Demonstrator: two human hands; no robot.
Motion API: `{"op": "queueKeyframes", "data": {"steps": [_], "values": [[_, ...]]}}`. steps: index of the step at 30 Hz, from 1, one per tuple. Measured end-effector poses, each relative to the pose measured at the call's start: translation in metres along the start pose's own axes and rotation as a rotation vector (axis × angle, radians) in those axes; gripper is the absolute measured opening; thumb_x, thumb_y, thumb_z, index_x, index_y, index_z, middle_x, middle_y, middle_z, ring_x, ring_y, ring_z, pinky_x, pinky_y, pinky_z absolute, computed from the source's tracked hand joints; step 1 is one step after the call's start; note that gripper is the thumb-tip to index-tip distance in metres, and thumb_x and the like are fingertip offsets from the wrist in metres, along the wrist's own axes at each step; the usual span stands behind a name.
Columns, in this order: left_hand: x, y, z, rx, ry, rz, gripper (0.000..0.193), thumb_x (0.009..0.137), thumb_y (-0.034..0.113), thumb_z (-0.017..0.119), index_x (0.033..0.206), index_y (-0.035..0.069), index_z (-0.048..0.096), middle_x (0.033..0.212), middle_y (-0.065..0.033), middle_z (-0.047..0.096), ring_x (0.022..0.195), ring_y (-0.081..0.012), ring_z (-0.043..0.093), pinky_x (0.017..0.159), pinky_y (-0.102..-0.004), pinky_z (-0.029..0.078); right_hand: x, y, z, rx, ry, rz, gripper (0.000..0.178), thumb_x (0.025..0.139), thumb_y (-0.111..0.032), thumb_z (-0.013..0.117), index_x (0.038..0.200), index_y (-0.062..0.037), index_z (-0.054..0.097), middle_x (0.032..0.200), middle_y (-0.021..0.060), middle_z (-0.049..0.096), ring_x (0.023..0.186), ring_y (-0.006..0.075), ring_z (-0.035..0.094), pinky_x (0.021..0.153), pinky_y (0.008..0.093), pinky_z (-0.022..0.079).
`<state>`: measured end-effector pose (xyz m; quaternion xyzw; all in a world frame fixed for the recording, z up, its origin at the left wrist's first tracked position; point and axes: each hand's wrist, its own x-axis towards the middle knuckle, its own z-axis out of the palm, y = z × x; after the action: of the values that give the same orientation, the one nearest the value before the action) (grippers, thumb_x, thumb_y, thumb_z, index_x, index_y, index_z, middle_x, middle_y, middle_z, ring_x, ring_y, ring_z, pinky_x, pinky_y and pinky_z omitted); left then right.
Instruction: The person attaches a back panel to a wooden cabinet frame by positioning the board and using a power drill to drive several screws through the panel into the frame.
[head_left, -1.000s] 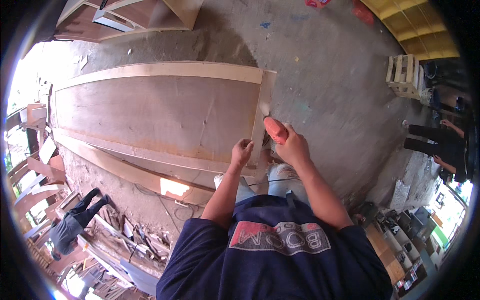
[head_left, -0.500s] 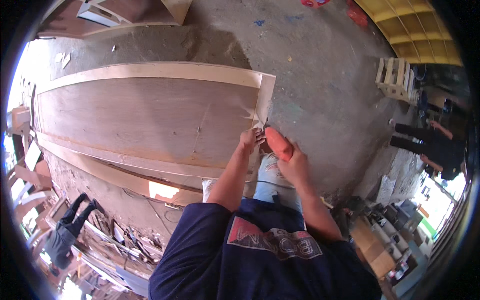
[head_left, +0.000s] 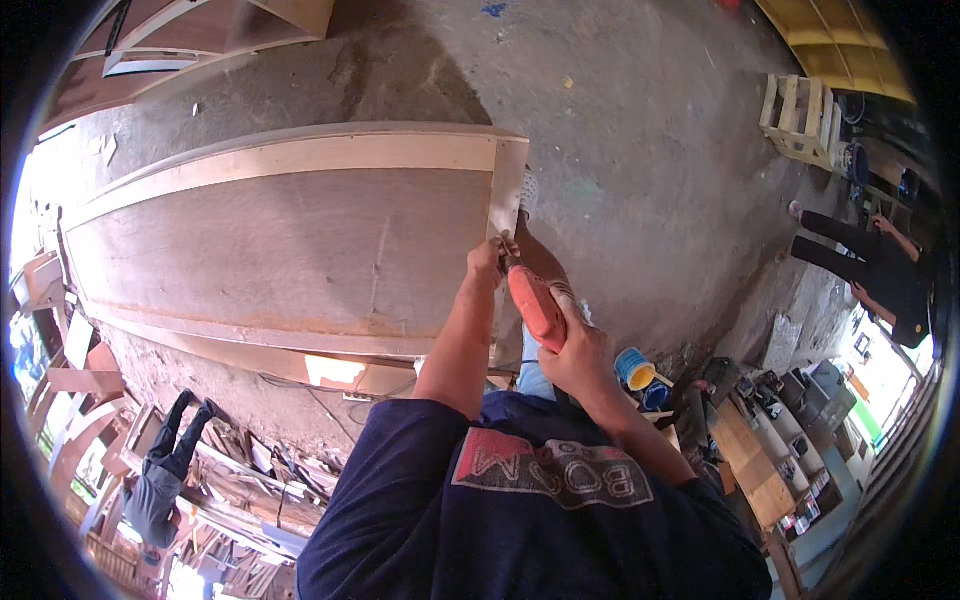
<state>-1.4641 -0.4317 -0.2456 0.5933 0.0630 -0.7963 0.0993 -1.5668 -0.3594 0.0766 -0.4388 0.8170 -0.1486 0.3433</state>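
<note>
Head: your right hand (head_left: 582,355) grips a red plastic drill (head_left: 535,305); slipping could jab your left hand (head_left: 487,258), curled (contents unclear) at the brown wooden panel (head_left: 290,240).

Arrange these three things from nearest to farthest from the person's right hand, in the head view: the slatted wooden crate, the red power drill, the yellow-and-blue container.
1. Red power drill: held in the right hand.
2. Yellow-and-blue container: a little to the hand's right.
3. Slatted wooden crate: far right, toward the top.

Hands (head_left: 488,258) now both at drill (head_left: 537,308), bucket (head_left: 634,370) newly visible
</note>
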Motion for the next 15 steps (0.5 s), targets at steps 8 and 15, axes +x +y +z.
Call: {"op": "queueKeyframes", "data": {"steps": [8,15], "values": [[0.0,0.004,0.0,-0.023,0.031,-0.024,0.026,0.106,0.009,0.055,0.126,-0.004,0.063,0.094,-0.0158,0.07,0.075,-0.0255,0.067,0.07,-0.0371,0.06,-0.003,-0.011,-0.003,0.038,-0.084,0.173,0.073,0.077,-0.009,0.072,0.148,-0.0048,0.052,0.125,0.0279,0.069,0.113,0.0485,0.068,0.095,0.0542,0.057],[0.011,0.0,-0.012,0.06,-0.059,-0.089,0.017,0.107,0.018,0.061,0.114,0.005,0.07,0.092,-0.0072,0.072,0.076,-0.0196,0.069,0.071,-0.0358,0.06,-0.009,-0.003,-0.003,0.091,-0.071,0.199,0.078,0.077,-0.01,0.07,0.152,-0.0045,0.048,0.126,0.0288,0.07,0.113,0.0498,0.068,0.096,0.0553,0.057]]}}
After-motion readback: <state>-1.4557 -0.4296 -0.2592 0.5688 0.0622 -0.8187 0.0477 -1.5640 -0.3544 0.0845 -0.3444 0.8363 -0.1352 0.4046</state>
